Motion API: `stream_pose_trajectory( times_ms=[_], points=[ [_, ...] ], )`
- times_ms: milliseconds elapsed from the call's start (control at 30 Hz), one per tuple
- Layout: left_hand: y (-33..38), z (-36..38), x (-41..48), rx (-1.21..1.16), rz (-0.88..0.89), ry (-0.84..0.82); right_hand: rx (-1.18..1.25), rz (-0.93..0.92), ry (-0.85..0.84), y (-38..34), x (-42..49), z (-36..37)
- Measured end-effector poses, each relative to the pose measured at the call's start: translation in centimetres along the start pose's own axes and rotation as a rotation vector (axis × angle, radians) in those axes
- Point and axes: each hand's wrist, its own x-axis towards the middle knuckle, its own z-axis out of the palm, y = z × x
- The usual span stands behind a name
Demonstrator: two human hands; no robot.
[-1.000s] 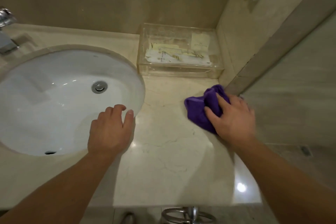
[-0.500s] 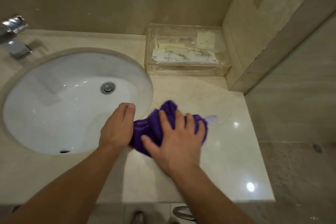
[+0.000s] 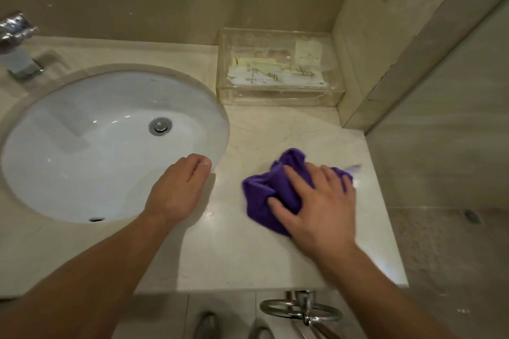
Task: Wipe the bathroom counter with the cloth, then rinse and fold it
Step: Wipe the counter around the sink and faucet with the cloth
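My right hand lies flat on the bunched purple microfibre cloth, fingers spread and straight, pressing it onto the cream marble counter; nothing is pinched. The cloth sits under palm and fingers and spills out on the thumb side, its longer run going crosswise from thumb to little finger. This hand is on it, so I judge the next sweep belongs to it.

My left hand is well to the thumb side, apart from the cloth, fingers loosely bent over the rim of the white oval sink basin, holding nothing.

Past the fingertips stands a clear acrylic box of paper sachets; that, and the beige wall corner beyond the little finger, would bound a forward stroke.
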Motion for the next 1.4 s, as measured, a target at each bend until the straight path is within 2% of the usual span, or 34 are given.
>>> stream_pose_trajectory(
  times_ms=[167, 333, 500, 633, 733, 833, 933, 1167, 1267, 1400],
  points=[
    [-0.1, 0.0, 0.2, 0.016, -0.009, -0.088, -0.035, 0.147, 0.076, 6.9, -1.5, -1.2],
    [0.4, 0.0, 0.2, -0.020, -0.042, -0.141, -0.038, 0.220, 0.067, 4.2, -3.3, -0.6],
    [0.0, 0.2, 0.6, -0.004, -0.050, -0.153, 0.036, 0.115, 0.054, -2.9, -5.0, 1.0],
    [-0.2, 0.3, 0.7, 0.043, 0.014, -0.151, 0.092, -0.023, 0.029, -9.8, -5.4, 2.1],
    [-0.4, 0.1, 0.6, 0.061, 0.035, -0.169, 0.106, -0.097, 0.011, -11.0, -5.7, 2.5],
    [-0.2, 0.2, 0.3, 0.190, 0.037, -0.168, 0.135, -0.099, 0.019, -8.8, -6.3, 2.1],
    [0.3, 0.7, -0.1, 0.392, 0.062, -0.103, 0.128, -0.018, 0.042, -4.9, -7.5, 1.6],
    [0.8, 0.6, -0.5, 0.440, 0.085, -0.112, 0.039, 0.262, 0.097, 5.8, -9.6, -0.5],
    [1.3, 0.4, -0.6, 0.443, 0.087, -0.122, 0.041, 0.285, 0.131, 6.2, -9.7, -0.4],
    [1.4, 0.3, -0.7, 0.433, 0.063, -0.162, 0.031, 0.295, 0.131, 3.3, -8.4, 0.0]
  ],
)
